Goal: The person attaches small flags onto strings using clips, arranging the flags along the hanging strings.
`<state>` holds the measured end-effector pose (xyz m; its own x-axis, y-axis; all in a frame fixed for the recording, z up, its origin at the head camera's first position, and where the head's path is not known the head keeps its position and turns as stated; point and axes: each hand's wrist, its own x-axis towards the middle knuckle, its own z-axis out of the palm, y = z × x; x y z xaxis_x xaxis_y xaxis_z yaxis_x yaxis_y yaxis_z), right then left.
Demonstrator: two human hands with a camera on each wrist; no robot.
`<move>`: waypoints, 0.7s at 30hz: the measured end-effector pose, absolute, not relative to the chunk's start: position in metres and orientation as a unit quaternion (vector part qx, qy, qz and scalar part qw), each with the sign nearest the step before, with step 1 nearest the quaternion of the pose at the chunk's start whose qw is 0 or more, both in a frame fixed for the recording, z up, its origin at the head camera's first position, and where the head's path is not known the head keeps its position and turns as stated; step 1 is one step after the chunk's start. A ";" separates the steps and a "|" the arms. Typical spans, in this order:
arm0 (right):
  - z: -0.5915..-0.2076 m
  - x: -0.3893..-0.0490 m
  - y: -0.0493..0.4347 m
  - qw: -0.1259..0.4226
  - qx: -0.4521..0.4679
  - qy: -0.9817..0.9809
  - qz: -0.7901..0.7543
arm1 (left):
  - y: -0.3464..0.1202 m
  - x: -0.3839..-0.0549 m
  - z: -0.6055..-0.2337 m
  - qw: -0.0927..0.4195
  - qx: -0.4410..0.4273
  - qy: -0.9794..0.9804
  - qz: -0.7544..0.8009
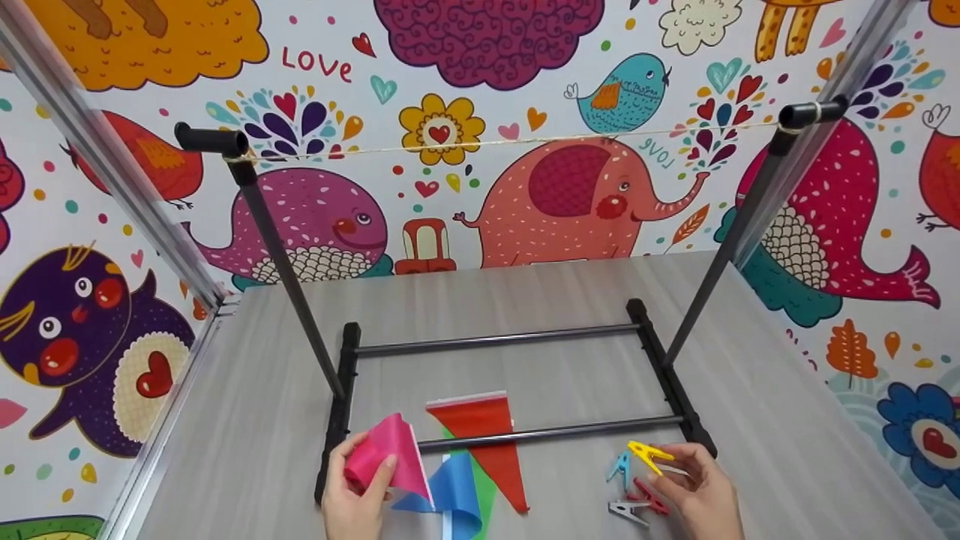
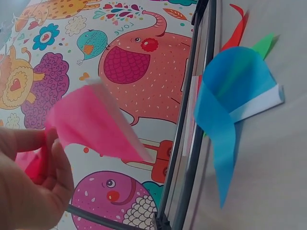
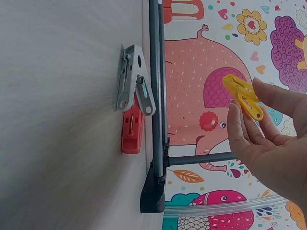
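My left hand (image 1: 356, 487) pinches a pink pennant flag (image 1: 390, 454) with a white top edge, raised off the table; its curl shows in the left wrist view. Between the thumb and fingers of my right hand (image 1: 701, 487) is a yellow clothespin (image 1: 649, 454). Below it on the table lie a blue clothespin (image 1: 619, 468), a red clothespin (image 3: 133, 129) and a grey clothespin (image 3: 134, 79). Beside my left hand a curled blue pennant (image 2: 230, 96) overlaps a green pennant (image 1: 484, 499) and a red pennant (image 1: 487, 435).
A black rack (image 1: 540, 431) stands on the grey table (image 1: 262, 450), its two uprights rising at left and right. A thin string (image 1: 450, 145) runs between their tops. Behind is a wall (image 1: 517, 105) printed with cartoon animals.
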<state>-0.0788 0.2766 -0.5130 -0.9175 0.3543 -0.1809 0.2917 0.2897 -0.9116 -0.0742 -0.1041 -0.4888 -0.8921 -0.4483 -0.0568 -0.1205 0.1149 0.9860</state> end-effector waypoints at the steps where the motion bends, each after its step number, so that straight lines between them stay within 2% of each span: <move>1: -0.513 -0.079 0.277 0.027 -0.203 -0.802 0.562 | -0.104 -0.074 -0.489 0.132 0.193 -0.736 -0.635; 8: -0.513 -0.080 0.276 0.027 -0.203 -0.809 0.550 | -0.101 -0.076 -0.494 0.169 0.180 -0.729 -0.638; 15: -0.514 -0.079 0.275 0.033 -0.195 -0.805 0.560 | -0.101 -0.076 -0.497 0.162 0.178 -0.728 -0.642; 21: -0.516 -0.077 0.276 0.031 -0.193 -0.802 0.564 | -0.100 -0.075 -0.494 0.154 0.225 -0.716 -0.643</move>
